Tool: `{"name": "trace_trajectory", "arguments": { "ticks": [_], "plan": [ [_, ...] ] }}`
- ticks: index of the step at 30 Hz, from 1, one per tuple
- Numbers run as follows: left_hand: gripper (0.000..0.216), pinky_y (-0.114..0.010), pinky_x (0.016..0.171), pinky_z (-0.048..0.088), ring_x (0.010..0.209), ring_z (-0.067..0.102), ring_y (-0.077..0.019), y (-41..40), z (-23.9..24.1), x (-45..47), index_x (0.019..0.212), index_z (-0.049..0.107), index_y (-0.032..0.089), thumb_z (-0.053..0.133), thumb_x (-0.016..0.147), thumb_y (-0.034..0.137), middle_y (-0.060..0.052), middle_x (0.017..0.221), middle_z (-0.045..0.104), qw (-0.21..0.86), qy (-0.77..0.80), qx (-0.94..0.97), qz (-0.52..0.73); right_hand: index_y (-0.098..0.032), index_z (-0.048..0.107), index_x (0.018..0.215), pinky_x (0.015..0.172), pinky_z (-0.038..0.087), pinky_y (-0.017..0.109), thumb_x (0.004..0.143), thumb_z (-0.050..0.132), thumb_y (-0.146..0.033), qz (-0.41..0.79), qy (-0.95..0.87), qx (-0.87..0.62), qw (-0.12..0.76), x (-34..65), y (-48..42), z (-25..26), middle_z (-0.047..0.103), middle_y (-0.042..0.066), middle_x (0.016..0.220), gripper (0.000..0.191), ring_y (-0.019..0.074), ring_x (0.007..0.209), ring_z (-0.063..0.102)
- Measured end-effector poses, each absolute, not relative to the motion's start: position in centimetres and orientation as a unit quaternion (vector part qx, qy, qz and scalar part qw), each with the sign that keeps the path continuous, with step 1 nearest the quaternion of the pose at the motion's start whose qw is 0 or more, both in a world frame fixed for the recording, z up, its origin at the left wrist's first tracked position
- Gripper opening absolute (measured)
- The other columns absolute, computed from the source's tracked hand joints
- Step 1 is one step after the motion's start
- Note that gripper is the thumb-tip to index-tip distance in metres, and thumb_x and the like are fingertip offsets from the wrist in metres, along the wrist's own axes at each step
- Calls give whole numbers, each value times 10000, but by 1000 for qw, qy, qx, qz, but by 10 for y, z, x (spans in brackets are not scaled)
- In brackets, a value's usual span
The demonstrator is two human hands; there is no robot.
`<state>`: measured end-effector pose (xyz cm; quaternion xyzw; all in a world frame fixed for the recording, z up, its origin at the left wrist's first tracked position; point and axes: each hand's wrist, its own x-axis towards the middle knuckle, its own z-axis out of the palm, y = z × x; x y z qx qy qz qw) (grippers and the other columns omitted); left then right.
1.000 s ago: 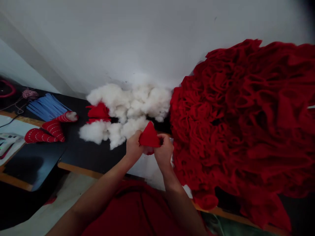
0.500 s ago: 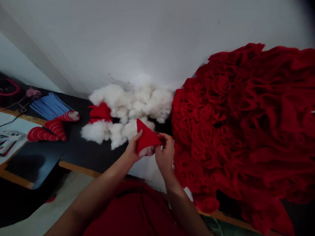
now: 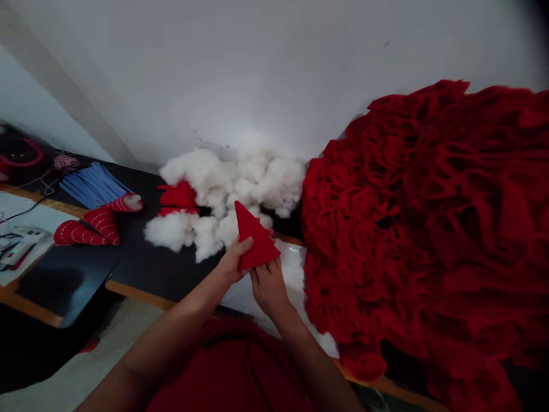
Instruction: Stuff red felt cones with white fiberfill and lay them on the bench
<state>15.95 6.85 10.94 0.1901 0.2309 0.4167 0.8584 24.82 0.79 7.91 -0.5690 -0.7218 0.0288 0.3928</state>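
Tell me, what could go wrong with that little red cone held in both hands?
The red cone is pinched only at its base by the left hand and right hand, so it might slip toward the table edge. Dropped rightward, it could vanish into the same-coloured red ruffled heap. The loose white stuffing close behind could cling to it.

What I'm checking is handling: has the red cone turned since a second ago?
Yes. The red cone has tilted left, its tip now over the white stuffing pile, with the right hand beneath it.

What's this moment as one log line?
left hand + right hand: holding red cone | behind: white stuffing | right: red ruffled fabric
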Motion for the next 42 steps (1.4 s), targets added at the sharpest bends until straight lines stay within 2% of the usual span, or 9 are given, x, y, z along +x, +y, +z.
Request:
{"name": "trace_trajectory", "arguments": {
  "ticks": [4, 8, 12, 17, 22, 28, 33, 36, 42],
  "plan": [
    [644, -324, 818, 470, 892, 617, -214, 68, 111, 158, 1181, 475, 172, 731, 596, 258, -93, 1028, 644, 846, 248, 205, 425, -174, 357, 1280, 899, 419, 476, 839, 383, -128, 35, -683, -578, 446, 250, 4, 83, 483, 134, 1179, 445, 260, 1150, 395],
    [628, -282, 667, 507, 765, 635, -185, 68, 108, 160, 1183, 466, 186, 716, 616, 292, -59, 935, 663, 855, 266, 153, 418, -188, 383, 1237, 834, 452, 413, 849, 391, -171, 110, -627, -589, 497, 248, 0, 91, 538, 97, 1031, 389, 215, 986, 488],
    [469, -231, 610, 498, 705, 634, -157, 67, 106, 162, 1100, 526, 140, 655, 685, 316, -58, 857, 671, 854, 292, 126, 411, -193, 451, 1184, 890, 422, 445, 838, 408, -163, 70, -676, -580, 450, 246, 2, 90, 499, 109, 1105, 350, 238, 1068, 438],
    [444, -277, 757, 497, 825, 634, -184, 62, 111, 162, 1063, 549, 136, 678, 665, 283, -74, 926, 670, 843, 295, 160, 420, -120, 547, 1109, 917, 412, 466, 810, 440, -121, -39, -713, -587, 382, 245, 9, 83, 457, 166, 1204, 317, 286, 1184, 336],
    [514, -294, 789, 482, 758, 632, -149, 58, 117, 167, 1097, 523, 190, 714, 620, 192, -19, 861, 671, 808, 322, 190, 456, -44, 532, 1143, 926, 398, 476, 815, 434, -101, -104, -713, -603, 342, 242, 14, 81, 564, 188, 1111, 348, 270, 1132, 411],
    [425, -274, 711, 494, 687, 624, -139, 62, 118, 168, 998, 541, 162, 717, 621, 252, -24, 805, 660, 810, 334, 169, 451, -69, 596, 1030, 938, 379, 523, 799, 408, -57, -140, -694, -617, 343, 239, 1, 74, 571, 181, 1070, 298, 296, 1167, 389],
    [383, -298, 736, 497, 719, 633, -166, 61, 116, 163, 934, 566, 141, 730, 603, 239, -57, 833, 672, 835, 325, 179, 407, -77, 603, 1007, 941, 418, 460, 808, 369, -65, -81, -747, -560, 349, 245, 0, 74, 599, 154, 1046, 308, 257, 1136, 445],
    [378, -310, 751, 494, 737, 636, -181, 61, 113, 160, 937, 586, 131, 730, 599, 222, -74, 852, 678, 839, 326, 201, 387, -84, 597, 1035, 938, 423, 472, 801, 356, -77, -31, -777, -536, 329, 251, 4, 77, 594, 161, 1080, 336, 261, 1156, 444],
    [378, -302, 785, 476, 778, 629, -169, 63, 112, 161, 971, 590, 160, 716, 618, 207, -58, 903, 672, 830, 329, 207, 399, -26, 419, 1249, 945, 398, 536, 797, 371, -85, -16, -754, -575, 316, 250, 10, 73, 502, 222, 1220, 458, 307, 1216, 392]
  ]
}}
